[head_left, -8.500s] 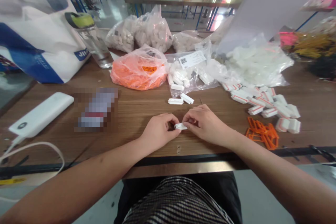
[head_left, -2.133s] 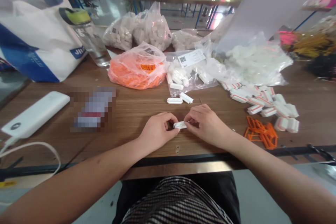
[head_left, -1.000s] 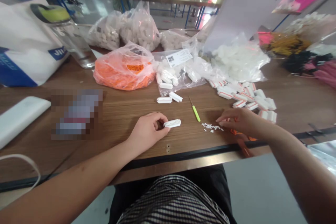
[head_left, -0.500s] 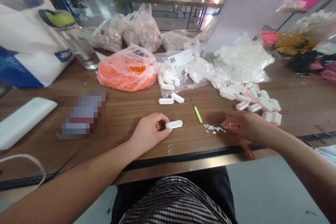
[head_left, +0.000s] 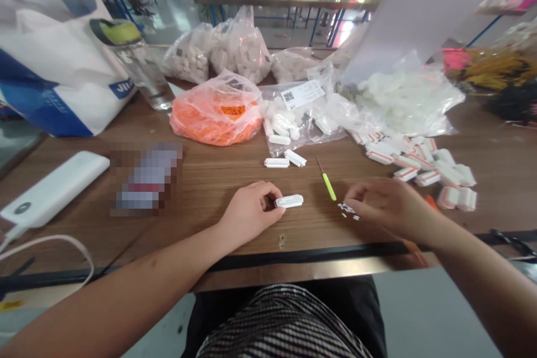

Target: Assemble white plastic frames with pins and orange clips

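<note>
A white multi-slot connector housing (head_left: 290, 201) lies at the middle of the table's near side. My left hand (head_left: 255, 207) pinches its left end between thumb and fingers. To the right, my right hand (head_left: 384, 204) hovers low over a small heap of tiny white plastic pieces (head_left: 348, 210), covering part of it. Thumb and forefinger curl together there, slightly blurred; what is between them cannot be made out. A pick with a yellow-green handle (head_left: 329, 186) rests between the two hands. Two more white housings (head_left: 277, 163) lie just beyond.
White housings with orange stripes (head_left: 413, 162) are piled at right. Behind stand a bag of orange parts (head_left: 216, 114), a clear bag of white housings (head_left: 289, 131) and a large bag (head_left: 413, 95). A bottle (head_left: 140, 70), a power bank (head_left: 54, 190) and its cable occupy the left.
My right hand has shifted left relative to the tiny pieces and now covers more of them. My left hand keeps its hold on the housing. The whole view has swung slightly left.
</note>
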Available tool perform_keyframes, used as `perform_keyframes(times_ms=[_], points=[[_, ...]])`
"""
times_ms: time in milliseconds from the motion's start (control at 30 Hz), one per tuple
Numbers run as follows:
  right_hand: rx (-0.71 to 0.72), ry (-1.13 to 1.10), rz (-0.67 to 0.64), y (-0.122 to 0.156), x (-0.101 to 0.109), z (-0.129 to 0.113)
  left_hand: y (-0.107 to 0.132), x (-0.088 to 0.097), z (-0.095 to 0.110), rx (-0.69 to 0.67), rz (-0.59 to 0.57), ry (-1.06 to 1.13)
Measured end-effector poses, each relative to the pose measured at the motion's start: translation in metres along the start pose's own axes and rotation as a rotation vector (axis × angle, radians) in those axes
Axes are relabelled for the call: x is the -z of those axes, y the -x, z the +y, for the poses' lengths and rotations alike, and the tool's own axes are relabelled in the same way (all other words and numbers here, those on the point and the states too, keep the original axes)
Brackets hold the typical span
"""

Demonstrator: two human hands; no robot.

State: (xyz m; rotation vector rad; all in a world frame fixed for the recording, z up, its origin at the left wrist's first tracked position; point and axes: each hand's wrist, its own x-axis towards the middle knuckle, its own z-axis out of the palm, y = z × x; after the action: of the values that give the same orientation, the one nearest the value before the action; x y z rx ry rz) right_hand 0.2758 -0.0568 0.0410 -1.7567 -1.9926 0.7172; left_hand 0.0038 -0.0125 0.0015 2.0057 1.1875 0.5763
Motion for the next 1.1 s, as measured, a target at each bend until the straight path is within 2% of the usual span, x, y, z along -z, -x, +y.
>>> perform_keyframes(times_ms=[100,267,800,933,1100], points=[[0.160,-0.082,-0.004,-0.012,-0.021,-0.023,0.000,0.000,0.001,0.005,0.004,0.010],[0.244,-0.147,-0.050,-0.032,-0.044,-0.039,0.001,0.001,0.000,-0.023,0.010,0.006],[0.395,-0.024,-0.050,-0.044,-0.055,-0.036,0.001,0.000,-0.001,-0.049,0.008,0.003],[0.480,0.092,-0.037,-0.044,-0.051,-0.040,0.001,-0.001,-0.002,-0.046,0.009,0.014],[0.761,0.511,0.106,-0.034,-0.050,-0.047,0.001,-0.002,-0.001,-0.020,0.028,0.015]])
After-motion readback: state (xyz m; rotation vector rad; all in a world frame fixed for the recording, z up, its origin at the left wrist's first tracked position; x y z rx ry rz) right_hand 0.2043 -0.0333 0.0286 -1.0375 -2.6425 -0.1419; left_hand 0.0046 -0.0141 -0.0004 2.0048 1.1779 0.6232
